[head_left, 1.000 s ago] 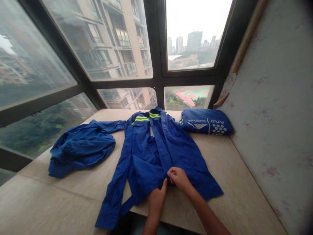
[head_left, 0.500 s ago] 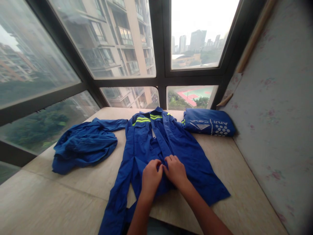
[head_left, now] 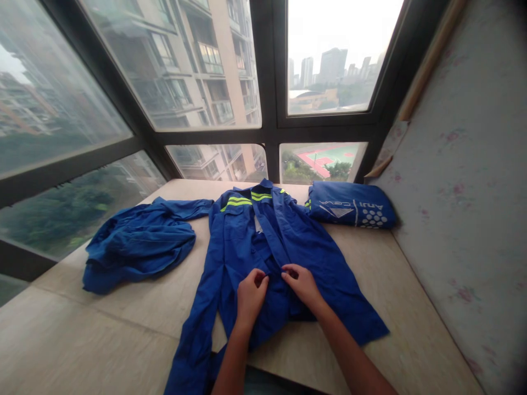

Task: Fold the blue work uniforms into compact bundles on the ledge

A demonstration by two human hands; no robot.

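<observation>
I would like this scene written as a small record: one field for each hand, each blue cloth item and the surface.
centre: blue cloth jacket with yellow-green stripes, spread out
left hand: fingers curled at the jacket's front; grip unclear
right hand: likewise, beside the left hand
left side: crumpled blue cloth garment
far right: folded blue cloth bundle with white print
surface: flat beige slab below windows

Room right of jacket (head_left: 239, 247), wall (head_left: 461, 219) beyond
</observation>
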